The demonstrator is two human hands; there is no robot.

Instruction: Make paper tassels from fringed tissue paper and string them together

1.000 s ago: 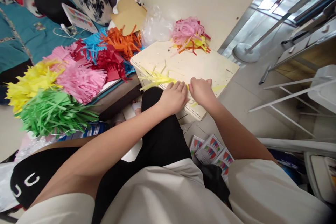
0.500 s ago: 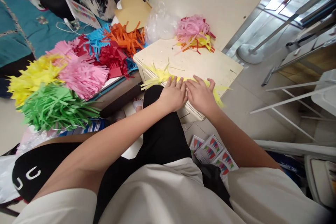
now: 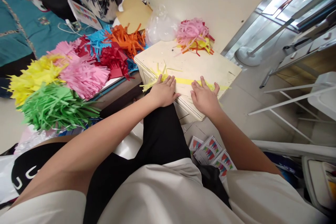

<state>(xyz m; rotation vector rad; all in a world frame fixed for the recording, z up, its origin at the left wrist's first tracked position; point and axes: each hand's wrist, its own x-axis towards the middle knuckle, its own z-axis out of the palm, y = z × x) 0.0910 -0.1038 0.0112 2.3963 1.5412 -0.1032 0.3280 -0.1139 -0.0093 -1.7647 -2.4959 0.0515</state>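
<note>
Resting palm-down, the bare L hand [image 3: 165, 91] and bare R hand [image 3: 206, 98] bear on a long, flat yellow paper-like strip [image 3: 183, 81] w/ fringed ends. Strip pos.: along the near side of the cream, hard-topped surface [image 3: 164, 54], running L to R, some fringe overhanging the L edge. Grip status, both hands: fingers apart, clamped on nothing; contact appears to be from above only. Change vs. 0.5 s ago: hands then sat almost touching over the strip's mid-section; now they stand well apart, L hand shifted toward the L fringe, R hand in approx. the same pos., exposing the plain band between them. Implication (judged): mid-section is now spread flat; R fringe is partly hidden by R hand, so its lie can't be fully confirmed. Adjacent items: pink, red, yellow and orange paper-strip bundle [image 3: 193, 33] at the surface's far side, untouched; clear crumpled plastic bag [image 3: 160, 28] to its L; bushy green fringed-paper bunch [image 3: 56, 108] farther L, near other coloured bunches.
</note>
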